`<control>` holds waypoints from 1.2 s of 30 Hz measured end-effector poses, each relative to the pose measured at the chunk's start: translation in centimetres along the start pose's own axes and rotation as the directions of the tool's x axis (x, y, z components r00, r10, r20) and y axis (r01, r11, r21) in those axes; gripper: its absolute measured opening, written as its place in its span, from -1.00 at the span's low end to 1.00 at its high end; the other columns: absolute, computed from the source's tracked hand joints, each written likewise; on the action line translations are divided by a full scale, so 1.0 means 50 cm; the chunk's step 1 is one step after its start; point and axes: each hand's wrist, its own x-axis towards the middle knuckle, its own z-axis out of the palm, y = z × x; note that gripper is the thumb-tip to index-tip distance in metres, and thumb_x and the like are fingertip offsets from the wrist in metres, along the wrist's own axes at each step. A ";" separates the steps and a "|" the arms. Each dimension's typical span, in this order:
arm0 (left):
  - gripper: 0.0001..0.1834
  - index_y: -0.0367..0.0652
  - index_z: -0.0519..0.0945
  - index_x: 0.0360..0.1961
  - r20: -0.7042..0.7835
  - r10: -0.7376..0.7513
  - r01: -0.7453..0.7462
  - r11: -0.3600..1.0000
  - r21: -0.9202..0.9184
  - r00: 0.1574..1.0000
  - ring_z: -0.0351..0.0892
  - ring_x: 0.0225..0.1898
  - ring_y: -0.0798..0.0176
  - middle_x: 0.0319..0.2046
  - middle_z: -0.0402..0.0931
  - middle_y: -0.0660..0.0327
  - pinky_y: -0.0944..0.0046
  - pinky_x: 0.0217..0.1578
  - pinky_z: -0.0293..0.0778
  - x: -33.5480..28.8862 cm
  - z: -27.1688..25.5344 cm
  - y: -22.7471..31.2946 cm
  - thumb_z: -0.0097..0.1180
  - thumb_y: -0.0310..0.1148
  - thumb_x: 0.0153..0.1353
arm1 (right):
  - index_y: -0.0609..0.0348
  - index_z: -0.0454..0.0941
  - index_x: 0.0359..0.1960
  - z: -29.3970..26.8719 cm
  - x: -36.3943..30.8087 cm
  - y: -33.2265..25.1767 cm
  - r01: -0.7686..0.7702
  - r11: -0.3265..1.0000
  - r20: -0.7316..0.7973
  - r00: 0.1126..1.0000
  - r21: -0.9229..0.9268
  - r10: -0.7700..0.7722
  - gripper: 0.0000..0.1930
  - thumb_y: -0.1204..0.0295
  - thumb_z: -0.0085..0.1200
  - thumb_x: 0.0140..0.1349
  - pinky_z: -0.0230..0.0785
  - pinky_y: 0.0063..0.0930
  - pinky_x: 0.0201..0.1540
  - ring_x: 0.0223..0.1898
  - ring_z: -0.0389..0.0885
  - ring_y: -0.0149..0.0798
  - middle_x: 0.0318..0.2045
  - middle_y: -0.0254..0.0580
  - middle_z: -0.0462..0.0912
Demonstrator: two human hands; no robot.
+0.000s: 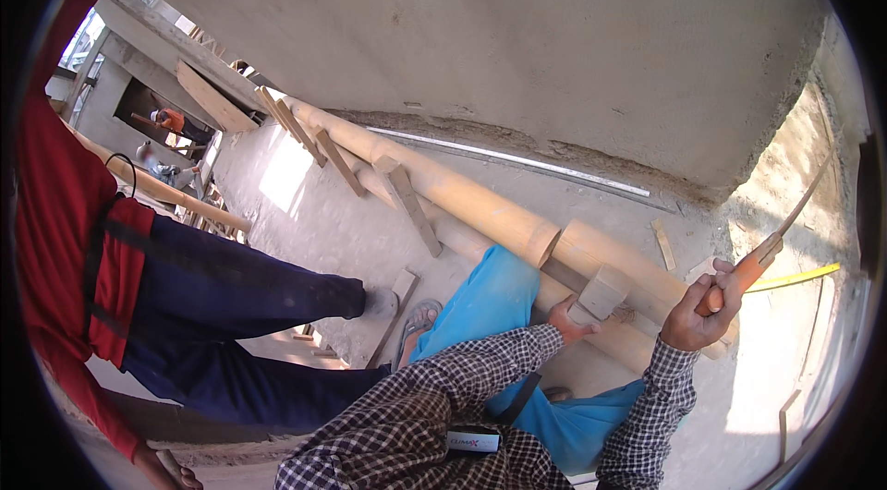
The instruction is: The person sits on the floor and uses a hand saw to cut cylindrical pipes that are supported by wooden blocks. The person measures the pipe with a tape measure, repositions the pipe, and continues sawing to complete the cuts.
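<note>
1. Gray wall [517, 37] stands behind the long pole [462, 190].
2. Near the pole's end, the left hand [573, 321] grips a wood block [606, 290], fingertips hidden.
3. Right of the pole, the right hand [695, 316] grips an orange-handled tool [748, 270], blade hard to see.

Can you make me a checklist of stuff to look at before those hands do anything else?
1. Right hand gripping the orange-handled tool: ok.
2. Its blade pointing away from the left hand: ok.
3. Left hand holding the wooden block: ok.
4. Hands covered: not ok, both are bare.
5. Round poles fixed firmly: cannot tell.
6. Co-worker in red apart from the blade: ok, over at the left.
</note>
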 end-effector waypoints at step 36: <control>-0.16 -0.35 0.51 0.03 -0.296 0.100 -0.090 0.995 0.046 0.950 0.67 -0.07 0.03 -0.11 0.67 -0.07 0.12 -0.02 0.58 0.366 0.033 0.068 0.64 -0.14 -0.25 | 0.25 0.36 0.02 -0.095 0.002 -0.039 -0.033 0.987 -0.207 0.978 -0.158 -0.001 -0.61 0.80 -0.07 0.14 0.43 -0.23 0.08 -0.08 0.55 -0.17 -0.12 0.02 0.53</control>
